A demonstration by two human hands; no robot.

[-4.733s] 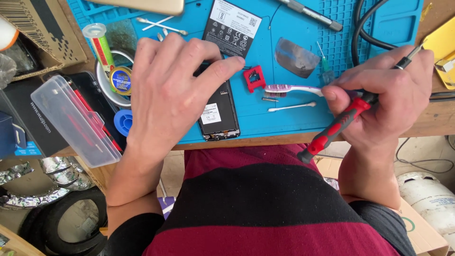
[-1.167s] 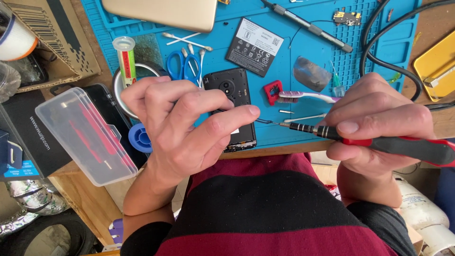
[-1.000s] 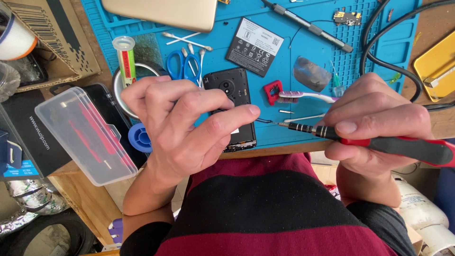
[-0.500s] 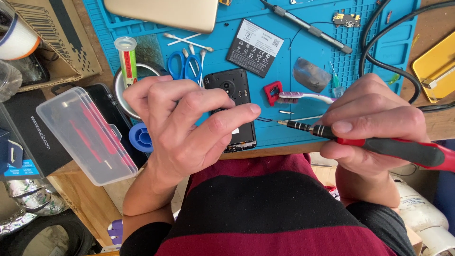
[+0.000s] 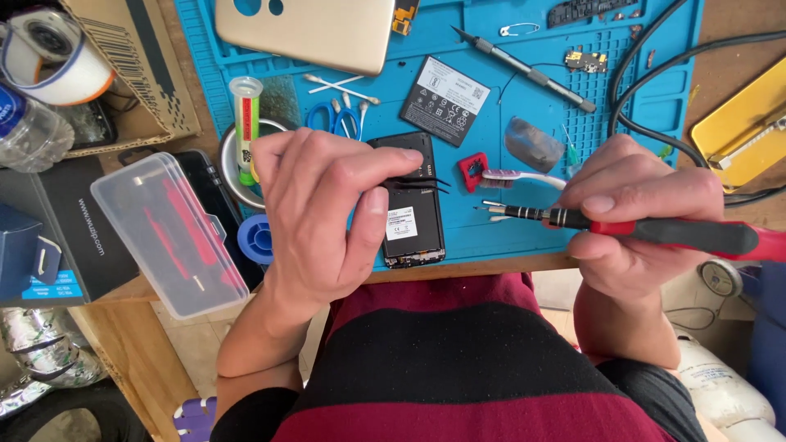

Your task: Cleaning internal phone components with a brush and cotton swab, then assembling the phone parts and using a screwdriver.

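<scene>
- Blue silicone mat is covering the worktop beyond both hands, carrying a gold back cover at its far edge.
- Clear plastic case is lying just outside the left hand.
- Black opened phone is sitting partly under the left fingers, near the worktop's front edge.
- Left hand is hovering over the phone, its fingers pinching black tweezers closed.
- Right hand is closing its fingers around a red-and-black screwdriver, tip pointing at the phone's right edge.
- Judging by this, a small part is being worked loose; the next move would call for a steady tip and a light pinch.
</scene>
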